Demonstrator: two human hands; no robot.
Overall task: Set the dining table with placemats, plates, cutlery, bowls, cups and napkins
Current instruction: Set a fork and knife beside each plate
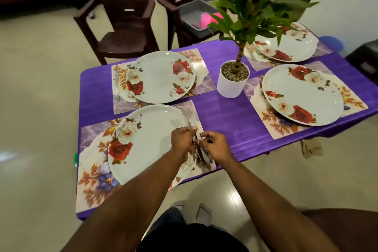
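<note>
Gripping cutlery (194,129) (both hands), beside plate (151,141)

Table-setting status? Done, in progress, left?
Done: four placemats, each with a floral plate, e.g. the far-left plate with a piece of cutlery beside it.
In hand: left hand and right hand both grip cutlery at the near plate's right edge.
Left: no bowls, cups or napkins on the table; right-side cutlery not clearly visible.

Purple-clothed table (225,112) with four floral placemats (92,145) and a white plant pot (231,86)
</note>
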